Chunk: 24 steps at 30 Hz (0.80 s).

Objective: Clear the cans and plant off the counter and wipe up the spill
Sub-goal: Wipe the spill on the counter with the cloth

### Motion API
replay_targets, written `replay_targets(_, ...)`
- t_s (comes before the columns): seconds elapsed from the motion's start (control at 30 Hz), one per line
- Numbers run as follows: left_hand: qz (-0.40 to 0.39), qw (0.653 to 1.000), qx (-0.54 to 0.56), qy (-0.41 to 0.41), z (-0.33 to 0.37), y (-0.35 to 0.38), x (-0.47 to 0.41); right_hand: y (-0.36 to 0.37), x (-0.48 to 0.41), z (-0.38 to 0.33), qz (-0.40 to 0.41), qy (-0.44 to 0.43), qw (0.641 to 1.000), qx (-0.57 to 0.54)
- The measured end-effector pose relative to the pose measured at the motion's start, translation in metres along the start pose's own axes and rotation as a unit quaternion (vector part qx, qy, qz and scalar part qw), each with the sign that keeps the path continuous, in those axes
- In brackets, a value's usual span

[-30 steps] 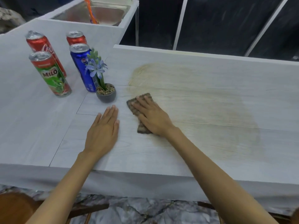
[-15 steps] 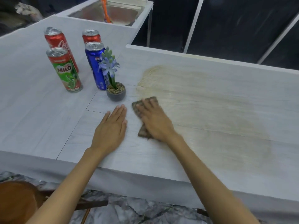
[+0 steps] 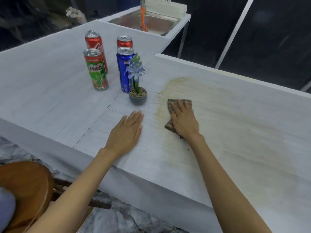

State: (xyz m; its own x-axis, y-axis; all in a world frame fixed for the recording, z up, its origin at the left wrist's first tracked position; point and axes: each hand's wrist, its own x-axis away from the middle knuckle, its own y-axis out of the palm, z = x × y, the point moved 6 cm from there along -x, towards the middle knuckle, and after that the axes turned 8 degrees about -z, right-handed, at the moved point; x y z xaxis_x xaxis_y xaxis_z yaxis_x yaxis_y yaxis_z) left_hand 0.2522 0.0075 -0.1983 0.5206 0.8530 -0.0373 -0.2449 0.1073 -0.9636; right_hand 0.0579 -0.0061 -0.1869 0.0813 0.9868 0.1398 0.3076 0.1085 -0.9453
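- I see a pale wood-grain desk (image 3: 50,98) from above, L-shaped, with both bare forearms reaching onto it.
- The left hand (image 3: 125,132) lies flat on the desk, palm down, fingers straight and together, holding nothing.
- The right hand (image 3: 184,121) presses flat on a brown textured cloth (image 3: 169,126), fingers nearly straight and spread over it. I see no curl or pinch round the cloth.
- The cloth sits at the left edge of the spill (image 3: 227,115), a wide tan smear that runs from the cloth away to the right across the desk.
- A few dark specks lie on the desk just beside the right wrist.
- The plant (image 3: 137,78), a purple flower in a small dark pot filled with pebbles, stands upright left of the cloth, apart from both hands.
- Four cans stand upright behind and left of the plant: a blue can (image 3: 123,69) just beside the plant, a green Milo can (image 3: 96,71) further left, and two red cans behind them, a tall one (image 3: 96,42) and a shorter one (image 3: 124,42).
- A steel sink (image 3: 175,17) is set in the far end of the desk, with an orange item standing in it.
- A round wooden stool (image 3: 25,190) shows at the lower left, below the desk edge.
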Motion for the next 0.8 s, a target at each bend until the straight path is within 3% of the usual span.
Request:
replay_targets(0.1,0.002,1.000,0.011,-0.020,0.000,-0.001,0.005,0.022,0.045,-0.050,-0.036,-0.146,0.989,0.007)
replay_targets(0.2,0.000,0.999,0.034,-0.032,-0.001,-0.002,0.016,0.028,0.095,-0.047,-0.085,-0.264,0.961,0.001)
replay_targets(0.27,-0.006,0.997,0.059,-0.038,-0.001,-0.001,0.028,0.019,0.095,-0.024,-0.088,-0.263,0.961,-0.015)
replay_targets(0.37,-0.016,0.994,0.096,-0.050,-0.003,-0.002,0.048,0.009,0.062,-0.010,-0.036,-0.173,0.984,-0.027)
replay_targets(0.43,-0.017,0.989,0.132,-0.059,-0.008,-0.004,0.061,0.017,0.045,-0.031,-0.013,-0.138,0.990,-0.013)
replay_targets(0.5,0.001,0.975,0.205,-0.090,-0.021,-0.010,0.077,0.033,0.047,-0.072,-0.020,-0.180,0.983,-0.016)
replay_targets(0.6,0.094,0.925,0.320,-0.183,-0.051,-0.031,0.114,0.059,0.074,-0.147,-0.048,-0.288,0.953,-0.085)
replay_targets(0.7,0.191,0.850,0.411,-0.270,-0.086,-0.054,0.160,0.072,0.094,-0.220,-0.093,-0.314,0.919,-0.219)
replay_targets(0.8,0.248,0.690,0.594,-0.332,-0.130,-0.059,0.210,0.091,0.107,-0.290,-0.131,-0.330,0.890,-0.285)
